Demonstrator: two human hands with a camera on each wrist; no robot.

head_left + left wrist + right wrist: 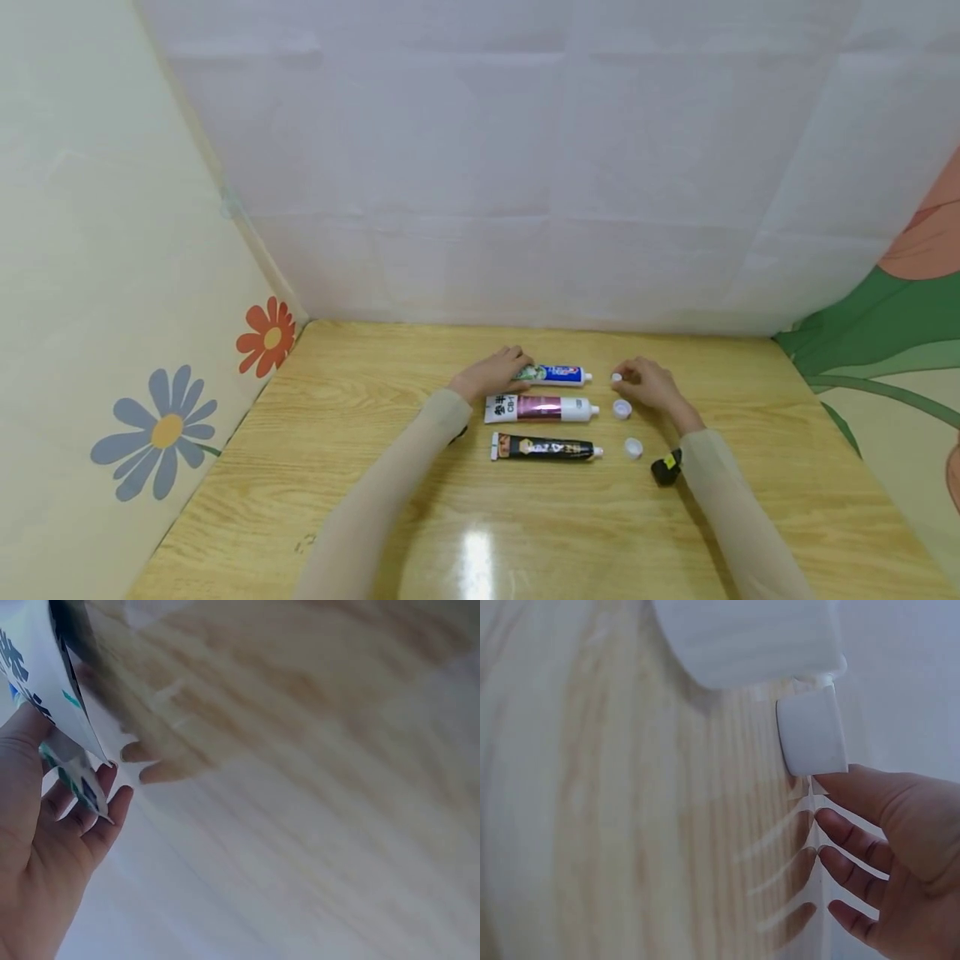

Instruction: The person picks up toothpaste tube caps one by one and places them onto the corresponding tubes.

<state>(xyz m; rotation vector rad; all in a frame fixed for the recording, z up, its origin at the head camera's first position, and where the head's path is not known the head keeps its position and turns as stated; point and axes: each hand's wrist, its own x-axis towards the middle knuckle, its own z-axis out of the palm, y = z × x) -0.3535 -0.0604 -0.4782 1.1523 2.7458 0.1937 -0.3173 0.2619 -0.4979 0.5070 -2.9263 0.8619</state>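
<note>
Three toothpaste tubes lie one behind another, their nozzles pointing right. My left hand (495, 372) grips the tail end of the farthest, a blue and green toothpaste tube (561, 375); its flat end (91, 791) shows between thumb and fingers in the left wrist view. Nearer lies a white and maroon tube (540, 408), and nearest a black one (546, 448). On the right, my right hand (651, 385) pinches a small white cap (617, 377) at table level. The right wrist view hides most of that cap behind the middle white cap (810, 733) and the thumb.
A third white cap (633, 448) sits right of the black tube's nozzle. The wooden table (360, 367) meets a white sheet (480, 250) at the back and flower-patterned sheets at both sides. A black wrist device (666, 468) hangs by the right sleeve.
</note>
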